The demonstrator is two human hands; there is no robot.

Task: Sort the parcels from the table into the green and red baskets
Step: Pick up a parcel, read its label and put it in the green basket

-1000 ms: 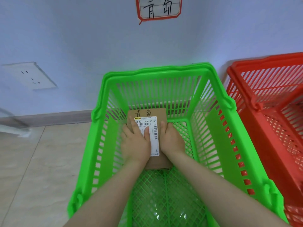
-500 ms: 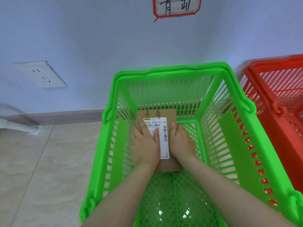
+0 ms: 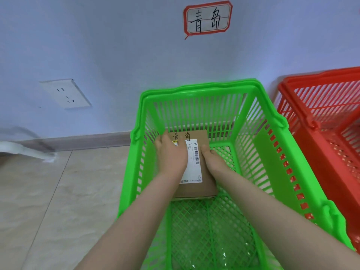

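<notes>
- Parcel [image 3: 206, 184], brown cardboard, flat on the mesh bottom of the green basket [image 3: 200, 87], centre of frame, far end up at the basket's back wall.
- Two handwritten characters along its far edge; white label [image 3: 193, 172] on top, barcode at the right, left part of the print hidden under a hand.
- Left hand [image 3: 171, 154] flat on the parcel's left half, fingers straight, pressing rather than grasping; fingertips at the far left corner.
- Right hand [image 3: 212, 159] at the parcel's right edge, thumb on top, other fingers folded down over the side in a grip; their tips hidden.
- Both forearms cut off by the bottom of the frame.
- Green basket's near end also cut off at the bottom; something clear and shiny under the mesh there, hard to make out.
- Red basket [image 3: 319, 78] at right, just beside the green, cut off by the frame edge.
- Red-bordered sign [image 3: 208, 18] on the wall, top centre, with the same two characters.
- Socket [image 3: 65, 93] on the wall, left; blurred white shape [image 3: 23, 151] at the far left, not identifiable.
</notes>
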